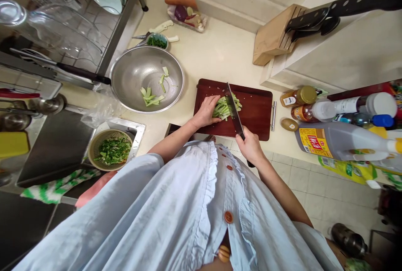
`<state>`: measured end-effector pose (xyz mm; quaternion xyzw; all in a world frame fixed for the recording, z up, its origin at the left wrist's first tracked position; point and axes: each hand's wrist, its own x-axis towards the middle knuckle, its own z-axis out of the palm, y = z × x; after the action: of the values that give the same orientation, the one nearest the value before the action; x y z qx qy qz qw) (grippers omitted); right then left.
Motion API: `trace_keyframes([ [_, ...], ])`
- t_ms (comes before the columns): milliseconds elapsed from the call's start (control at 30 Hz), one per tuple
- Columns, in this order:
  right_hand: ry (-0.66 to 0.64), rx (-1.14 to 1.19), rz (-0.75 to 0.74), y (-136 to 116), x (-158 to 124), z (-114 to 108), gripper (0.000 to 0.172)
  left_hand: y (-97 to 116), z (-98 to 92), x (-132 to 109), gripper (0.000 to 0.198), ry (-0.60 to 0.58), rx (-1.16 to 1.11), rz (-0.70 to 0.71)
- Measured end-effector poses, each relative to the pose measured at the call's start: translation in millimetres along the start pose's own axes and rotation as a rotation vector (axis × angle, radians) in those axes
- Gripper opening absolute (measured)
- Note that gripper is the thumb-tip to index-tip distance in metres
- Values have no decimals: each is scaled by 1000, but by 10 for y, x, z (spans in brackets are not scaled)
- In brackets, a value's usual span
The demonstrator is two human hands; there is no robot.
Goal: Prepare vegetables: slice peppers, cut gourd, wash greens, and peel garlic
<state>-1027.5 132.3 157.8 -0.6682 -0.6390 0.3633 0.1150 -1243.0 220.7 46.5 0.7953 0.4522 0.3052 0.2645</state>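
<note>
A dark red-brown cutting board (pixel 257 112) lies on the counter before me. On it is a small heap of chopped pale green stalks (pixel 222 107), which look like celery. My left hand (pixel 207 111) rests against the heap's left side, fingers curled onto the stalks. My right hand (pixel 250 144) grips the black handle of a kitchen knife (pixel 233 105). Its dark blade stands across the heap, with cut pieces on both sides. A steel bowl (pixel 125 70) at upper left holds several more pale green pieces (pixel 151 97).
A sink (pixel 47 149) with a basket (pixel 94 153) of leafy greens lies at left, below a dish rack (pixel 113 32). Behind the steel bowl stands a small bowl of chopped greens (pixel 157 41). A knife block (pixel 273 34) and several bottles (pixel 339 139) line the right side.
</note>
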Motion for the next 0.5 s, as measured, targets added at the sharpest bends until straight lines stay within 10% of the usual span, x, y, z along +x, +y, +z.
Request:
trace_keyframes([
  [500,1,-30,42,55,-57,-51,39,46,-10,-53,44,115,35,-16],
])
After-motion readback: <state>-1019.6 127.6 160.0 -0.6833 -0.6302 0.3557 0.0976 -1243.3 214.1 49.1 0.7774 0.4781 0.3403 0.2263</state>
